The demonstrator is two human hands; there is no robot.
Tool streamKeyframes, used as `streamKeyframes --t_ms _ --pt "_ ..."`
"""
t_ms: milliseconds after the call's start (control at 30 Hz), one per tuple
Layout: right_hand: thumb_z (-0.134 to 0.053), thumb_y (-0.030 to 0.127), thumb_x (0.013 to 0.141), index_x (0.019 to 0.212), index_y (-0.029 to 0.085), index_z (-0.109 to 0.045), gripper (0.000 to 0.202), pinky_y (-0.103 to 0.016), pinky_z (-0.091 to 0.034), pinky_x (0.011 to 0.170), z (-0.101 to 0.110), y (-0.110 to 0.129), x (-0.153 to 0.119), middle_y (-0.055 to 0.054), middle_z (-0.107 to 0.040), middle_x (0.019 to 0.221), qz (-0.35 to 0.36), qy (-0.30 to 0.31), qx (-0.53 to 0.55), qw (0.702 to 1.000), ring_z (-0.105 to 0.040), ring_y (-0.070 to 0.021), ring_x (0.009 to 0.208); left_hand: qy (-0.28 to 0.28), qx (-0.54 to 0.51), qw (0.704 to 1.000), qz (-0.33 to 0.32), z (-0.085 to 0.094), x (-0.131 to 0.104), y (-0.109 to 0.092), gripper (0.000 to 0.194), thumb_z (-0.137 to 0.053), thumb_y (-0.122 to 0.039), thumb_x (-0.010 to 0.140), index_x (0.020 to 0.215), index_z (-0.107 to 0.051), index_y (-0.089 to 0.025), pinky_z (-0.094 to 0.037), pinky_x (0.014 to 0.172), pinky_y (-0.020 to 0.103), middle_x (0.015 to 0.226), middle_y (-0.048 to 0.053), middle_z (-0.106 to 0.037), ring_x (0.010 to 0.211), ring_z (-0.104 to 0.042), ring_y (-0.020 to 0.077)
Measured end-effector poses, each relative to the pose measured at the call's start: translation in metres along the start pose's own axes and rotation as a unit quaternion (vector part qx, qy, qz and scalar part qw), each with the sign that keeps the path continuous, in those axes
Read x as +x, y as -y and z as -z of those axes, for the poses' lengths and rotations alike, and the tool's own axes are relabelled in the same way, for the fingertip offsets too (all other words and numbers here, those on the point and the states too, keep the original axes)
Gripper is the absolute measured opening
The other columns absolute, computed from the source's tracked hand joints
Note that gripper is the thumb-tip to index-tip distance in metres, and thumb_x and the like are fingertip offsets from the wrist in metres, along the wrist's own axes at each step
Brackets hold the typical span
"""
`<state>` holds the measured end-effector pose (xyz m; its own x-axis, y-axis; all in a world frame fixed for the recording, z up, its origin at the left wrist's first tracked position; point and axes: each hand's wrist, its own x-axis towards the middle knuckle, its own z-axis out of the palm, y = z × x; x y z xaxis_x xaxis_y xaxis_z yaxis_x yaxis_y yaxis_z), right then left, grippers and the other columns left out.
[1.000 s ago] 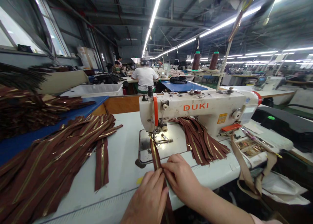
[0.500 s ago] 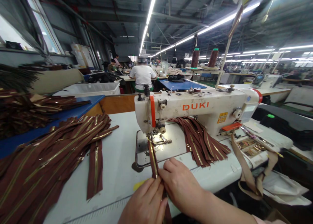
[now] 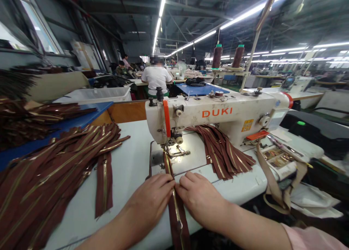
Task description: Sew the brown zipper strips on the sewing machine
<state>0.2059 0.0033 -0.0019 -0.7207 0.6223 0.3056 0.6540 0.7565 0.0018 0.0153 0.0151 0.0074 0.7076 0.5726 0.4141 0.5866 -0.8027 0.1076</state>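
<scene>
A brown zipper strip [image 3: 178, 221] with gold teeth runs from under the needle area of the white DUKI sewing machine [image 3: 191, 115] down over the table's front edge. My left hand [image 3: 149, 195] grips its left edge, fingers bent together. Opposite it, my right hand [image 3: 200, 197] pinches the strip's right edge, the fingertips of both hands nearly meeting over the teeth. The zipper's upper end lies on the metal needle plate [image 3: 187, 161], under the presser foot. A metal slider shows low on the strip.
A large pile of brown zippers [image 3: 54, 177] covers the table's left side, with one strip [image 3: 104, 184] hanging apart. More zippers [image 3: 222, 151] lie behind the needle, under the machine arm. A parts tray [image 3: 278, 159] and beige strap [image 3: 268, 184] are at right. A person [image 3: 156, 77] sits beyond.
My left hand has moved up and left, from below my right hand to the zipper's left edge. More of the strip now shows below my hands. The view has shifted slightly.
</scene>
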Motion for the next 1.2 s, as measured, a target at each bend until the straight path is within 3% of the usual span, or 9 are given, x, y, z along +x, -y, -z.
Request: streamKeyframes --t_ms 367,700,967,1200 --pt "-0.044 0.015 0.092 0.096 0.017 -0.061 0.018 -0.03 -0.039 0.071 0.006 -0.019 -0.009 -0.006 -0.057 0.085 -0.004 -0.01 0.072 0.997 -0.046 -0.0188 0.082 -0.019 0.004 1.0 -0.002 -0.005 -0.007 0.0 0.028 -0.038 -0.011 0.09 0.106 -0.061 -0.015 -0.053 0.084 0.036 0.1 0.009 -0.065 0.093 -0.061 0.0209" --pt "-0.045 0.017 0.093 0.089 0.014 -0.059 0.015 -0.032 -0.039 0.064 0.005 -0.017 -0.004 -0.006 -0.054 0.083 0.068 0.02 -0.003 0.997 -0.045 -0.0201 0.082 -0.025 0.002 1.0 -0.006 -0.001 -0.005 -0.001 0.028 -0.037 -0.009 0.089 0.103 -0.061 -0.015 -0.054 0.083 0.035 0.097 0.009 -0.066 0.09 -0.062 0.0202" --pt "-0.04 0.018 0.095 0.095 0.014 -0.057 0.018 -0.033 -0.04 0.069 0.003 -0.016 -0.007 -0.005 -0.054 0.086 0.05 0.012 0.012 0.999 -0.045 -0.02 0.082 -0.015 0.014 1.0 0.005 -0.003 -0.008 -0.001 0.029 -0.038 -0.01 0.089 0.106 -0.061 -0.016 -0.054 0.085 0.035 0.103 0.009 -0.065 0.096 -0.062 0.0205" --pt "-0.045 0.018 0.093 0.097 0.014 -0.058 0.014 -0.035 -0.039 0.069 0.003 -0.015 -0.006 -0.006 -0.055 0.09 0.068 0.029 -0.003 0.997 -0.045 -0.0205 0.083 0.007 0.041 0.999 0.008 -0.001 -0.011 0.003 0.032 -0.04 -0.012 0.09 0.114 -0.06 -0.017 -0.053 0.09 0.038 0.12 0.01 -0.063 0.108 -0.06 0.0221"
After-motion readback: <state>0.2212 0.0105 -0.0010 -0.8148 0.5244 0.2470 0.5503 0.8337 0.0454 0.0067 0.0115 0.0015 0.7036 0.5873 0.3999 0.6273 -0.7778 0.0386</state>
